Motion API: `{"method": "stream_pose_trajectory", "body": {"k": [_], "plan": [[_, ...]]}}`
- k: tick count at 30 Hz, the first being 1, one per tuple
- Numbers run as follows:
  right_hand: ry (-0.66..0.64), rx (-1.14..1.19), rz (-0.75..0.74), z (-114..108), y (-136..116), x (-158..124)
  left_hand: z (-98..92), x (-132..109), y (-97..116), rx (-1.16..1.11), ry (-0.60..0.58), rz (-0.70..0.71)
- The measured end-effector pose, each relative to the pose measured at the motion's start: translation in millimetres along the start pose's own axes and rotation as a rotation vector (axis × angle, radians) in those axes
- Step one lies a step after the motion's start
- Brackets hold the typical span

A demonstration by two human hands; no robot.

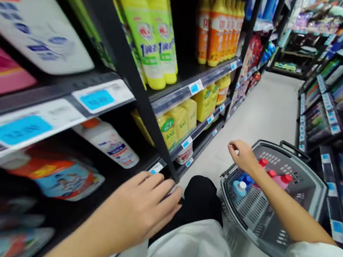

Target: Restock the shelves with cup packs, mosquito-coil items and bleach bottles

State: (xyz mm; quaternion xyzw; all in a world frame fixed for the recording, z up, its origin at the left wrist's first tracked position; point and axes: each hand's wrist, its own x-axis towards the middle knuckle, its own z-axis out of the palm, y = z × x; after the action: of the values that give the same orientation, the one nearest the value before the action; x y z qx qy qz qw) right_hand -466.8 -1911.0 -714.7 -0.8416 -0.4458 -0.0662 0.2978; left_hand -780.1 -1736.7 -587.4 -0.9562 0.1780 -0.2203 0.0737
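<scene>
My left hand (147,204) is in front of the lower shelves at bottom centre, back of the hand up, its slightly bent fingers apart and nothing visible in them. Over the near rim of a grey shopping basket (318,202), my right hand (244,156) has its fingers curled together, and I cannot make out anything in them. Inside the basket lie several bottles, among them a pink one (281,180) and a light blue one with a white cap (239,190). My right forearm crosses above the basket.
Shelves on the left hold yellow-green bottles (155,36), orange bottles (217,28), yellow AXE packs (180,123) and a white bottle (113,143). More stocked shelves (329,109) line the right. The pale aisle floor (259,103) runs between them towards a far display.
</scene>
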Motion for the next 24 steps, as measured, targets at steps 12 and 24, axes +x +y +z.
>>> {"method": "stream_pose_trajectory", "body": {"k": [12,24], "plan": [[-0.230,-0.294,0.445,69.3,83.5,-131.1,146.4,-68.1,50.9,-0.449,0.029,-0.558],[-0.488,-0.358,0.544,109.4,107.8,-156.8,164.4,-103.6,51.7,-0.540,0.030,-0.702]]}}
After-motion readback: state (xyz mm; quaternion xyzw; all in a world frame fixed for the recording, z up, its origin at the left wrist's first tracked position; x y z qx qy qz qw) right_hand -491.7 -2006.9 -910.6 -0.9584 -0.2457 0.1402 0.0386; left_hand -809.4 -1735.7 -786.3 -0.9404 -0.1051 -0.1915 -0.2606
